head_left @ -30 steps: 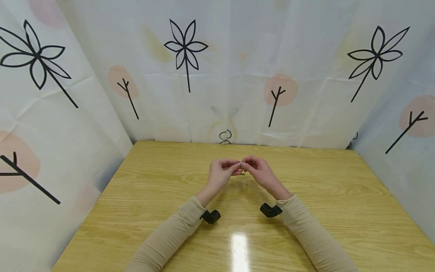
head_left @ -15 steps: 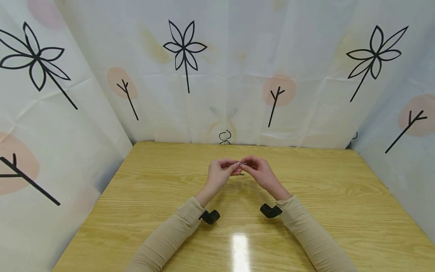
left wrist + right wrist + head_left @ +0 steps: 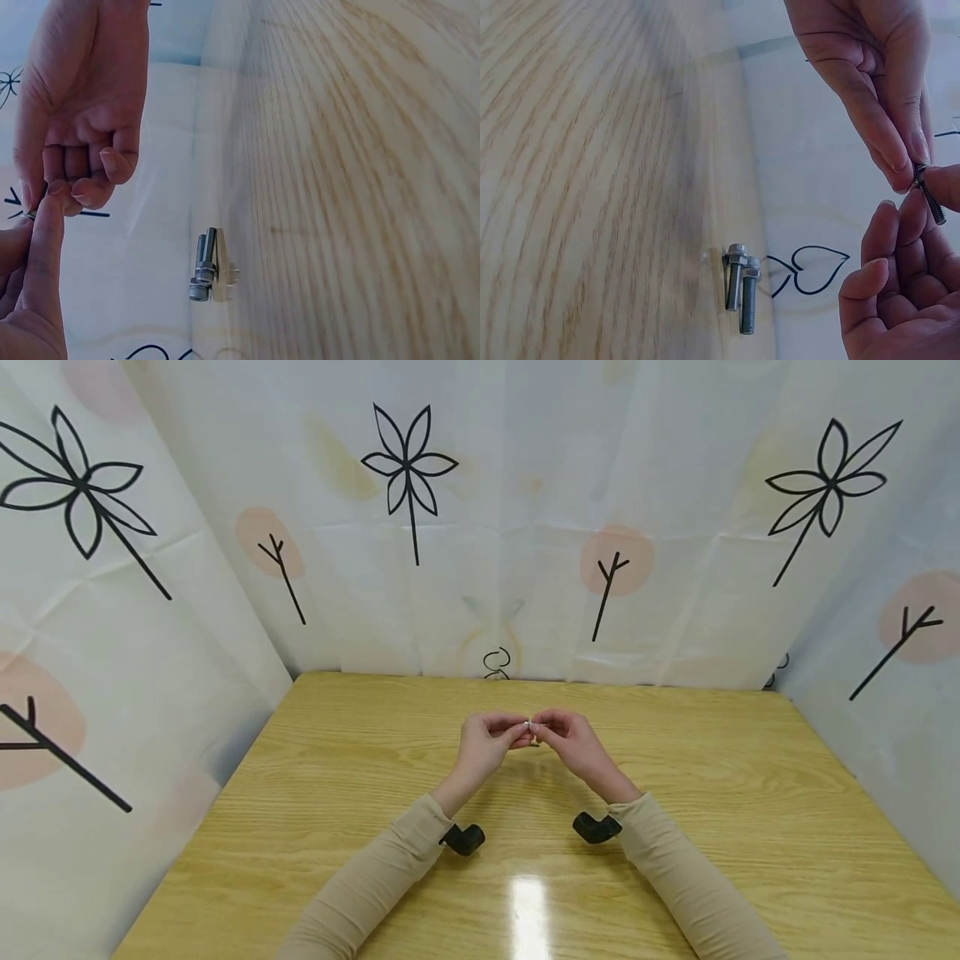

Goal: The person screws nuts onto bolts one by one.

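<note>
My left hand (image 3: 483, 747) and right hand (image 3: 573, 743) meet at the fingertips above the far half of the table, with a small metal bolt (image 3: 934, 208) between them. In the right wrist view its threaded shaft points down to the right, past the right thumb. The left fingers pinch the other end and cover most of it. The right thumb and index finger (image 3: 911, 214) pinch the bolt close beside them; the other right fingers are loosely curled. Two more bolts with hex nuts (image 3: 736, 279) are side by side on the table just beyond the hands.
The wooden table (image 3: 337, 735) has patterned white curtain (image 3: 495, 527) behind it and along both sides. Black camera mounts (image 3: 465, 839) stick out below both sleeved wrists. A bright glare (image 3: 529, 914) lies on the near tabletop.
Half a second ago a thin shaft stuck out rightward from the fingertips; now the right fingers close over it. The right hand sits slightly lower; the left hand has barely moved.
</note>
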The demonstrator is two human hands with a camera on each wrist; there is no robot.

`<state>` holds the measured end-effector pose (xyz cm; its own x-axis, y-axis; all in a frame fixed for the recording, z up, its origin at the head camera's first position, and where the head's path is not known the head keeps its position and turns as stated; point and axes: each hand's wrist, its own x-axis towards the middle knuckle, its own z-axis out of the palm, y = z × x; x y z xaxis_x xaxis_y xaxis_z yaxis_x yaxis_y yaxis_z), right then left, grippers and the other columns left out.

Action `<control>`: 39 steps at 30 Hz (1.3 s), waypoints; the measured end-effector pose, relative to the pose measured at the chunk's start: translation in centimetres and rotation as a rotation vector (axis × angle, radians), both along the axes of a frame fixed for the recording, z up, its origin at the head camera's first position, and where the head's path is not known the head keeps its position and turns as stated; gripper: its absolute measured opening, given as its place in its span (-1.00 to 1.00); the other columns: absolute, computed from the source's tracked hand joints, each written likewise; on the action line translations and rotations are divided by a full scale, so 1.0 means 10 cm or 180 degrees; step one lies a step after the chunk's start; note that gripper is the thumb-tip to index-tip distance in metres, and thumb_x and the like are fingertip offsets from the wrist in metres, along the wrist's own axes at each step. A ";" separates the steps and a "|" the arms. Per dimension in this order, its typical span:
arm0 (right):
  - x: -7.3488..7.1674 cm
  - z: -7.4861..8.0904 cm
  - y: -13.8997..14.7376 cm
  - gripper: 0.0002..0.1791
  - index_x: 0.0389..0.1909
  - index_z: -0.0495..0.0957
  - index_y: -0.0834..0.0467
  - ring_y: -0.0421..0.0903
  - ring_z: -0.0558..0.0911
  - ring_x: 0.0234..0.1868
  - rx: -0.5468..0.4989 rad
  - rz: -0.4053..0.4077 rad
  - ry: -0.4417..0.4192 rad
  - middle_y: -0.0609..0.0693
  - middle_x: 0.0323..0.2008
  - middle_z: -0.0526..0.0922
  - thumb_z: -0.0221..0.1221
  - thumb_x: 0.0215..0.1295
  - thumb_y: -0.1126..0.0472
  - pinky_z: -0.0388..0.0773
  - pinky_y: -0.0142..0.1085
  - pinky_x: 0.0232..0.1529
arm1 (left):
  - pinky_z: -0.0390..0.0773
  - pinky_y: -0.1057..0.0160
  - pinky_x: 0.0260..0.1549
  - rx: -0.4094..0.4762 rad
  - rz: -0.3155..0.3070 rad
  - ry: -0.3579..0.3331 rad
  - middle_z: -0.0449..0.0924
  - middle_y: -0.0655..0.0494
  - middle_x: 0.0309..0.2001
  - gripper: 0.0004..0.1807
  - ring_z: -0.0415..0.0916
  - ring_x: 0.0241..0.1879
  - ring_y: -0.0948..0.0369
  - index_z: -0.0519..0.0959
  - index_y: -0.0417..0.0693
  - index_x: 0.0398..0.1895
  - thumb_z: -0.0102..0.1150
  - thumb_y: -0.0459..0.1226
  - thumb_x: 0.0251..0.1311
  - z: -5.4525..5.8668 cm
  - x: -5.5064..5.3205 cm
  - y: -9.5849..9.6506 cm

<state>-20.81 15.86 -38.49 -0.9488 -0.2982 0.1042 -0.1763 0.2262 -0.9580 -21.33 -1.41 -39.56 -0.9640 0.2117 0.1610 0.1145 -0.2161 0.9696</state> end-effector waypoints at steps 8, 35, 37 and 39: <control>-0.02 -0.01 0.10 -0.69 -0.03 0.59 0.26 0.09 0.59 -0.13 -0.0102 -0.0045 -0.0029 0.13 -0.18 0.66 0.17 0.37 0.12 0.50 0.16 -0.03 | 0.69 0.11 -0.17 0.0095 -0.0028 -0.0252 0.64 -0.33 -0.23 -0.75 0.67 -0.26 -0.05 0.56 -0.55 -0.08 0.17 -0.52 0.21 0.04 0.02 -0.01; -0.05 -0.32 0.28 -0.69 0.02 0.50 0.52 -0.07 0.70 -0.24 -0.0206 0.0174 -0.1671 0.25 -0.22 0.68 0.07 0.40 0.36 0.69 -0.34 -0.22 | 0.72 0.23 -0.31 -0.0478 0.0039 -0.1764 0.65 -0.19 -0.34 -0.84 0.67 -0.46 0.13 0.61 -0.47 -0.16 0.14 -0.56 0.22 -0.35 -0.05 0.08; -0.08 -0.32 0.26 -0.70 0.01 0.50 0.53 -0.06 0.70 -0.25 -0.0211 0.0137 -0.1689 0.26 -0.23 0.68 0.08 0.39 0.37 0.70 -0.30 -0.17 | 0.72 0.25 -0.32 -0.0500 0.0049 -0.1753 0.65 -0.18 -0.36 -0.83 0.67 -0.48 0.16 0.60 -0.48 -0.15 0.14 -0.55 0.22 -0.35 -0.06 0.08; -0.10 -0.31 0.25 -0.71 -0.01 0.51 0.53 -0.06 0.70 -0.26 -0.0235 0.0061 -0.1748 0.26 -0.25 0.68 0.10 0.37 0.39 0.69 -0.27 -0.15 | 0.72 0.26 -0.34 -0.0501 0.0048 -0.1748 0.64 -0.16 -0.38 -0.82 0.66 -0.50 0.18 0.60 -0.48 -0.14 0.14 -0.55 0.22 -0.36 -0.08 0.08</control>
